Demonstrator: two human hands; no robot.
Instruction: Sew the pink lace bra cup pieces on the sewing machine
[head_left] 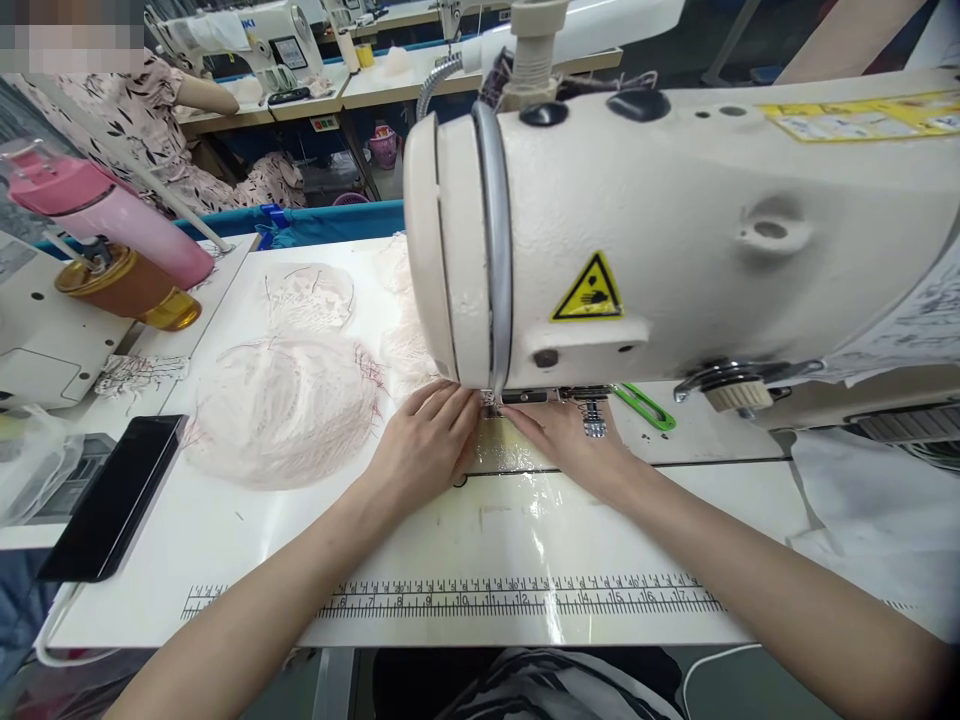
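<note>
My left hand (431, 435) lies just left of the sewing machine's (675, 230) needle area, its fingers bent and pressed together at the presser foot (489, 400). From the other side my right hand (574, 440) reaches under the machine head, with one finger stretched toward the foot and the rest partly hidden. Whatever the fingertips hold is covered by the hands and the head. Left of my left hand, a pile of sheer pale pink lace pieces (285, 415) with loose red threads rests on the white table (420, 545).
Green thread snips (643, 407) lie right of my right hand. A black phone (116, 500), a pink bottle (112, 205) and an amber cup (131, 285) are at the left. A printed ruler (525, 597) runs along the front edge. Another person (150, 120) sits beyond.
</note>
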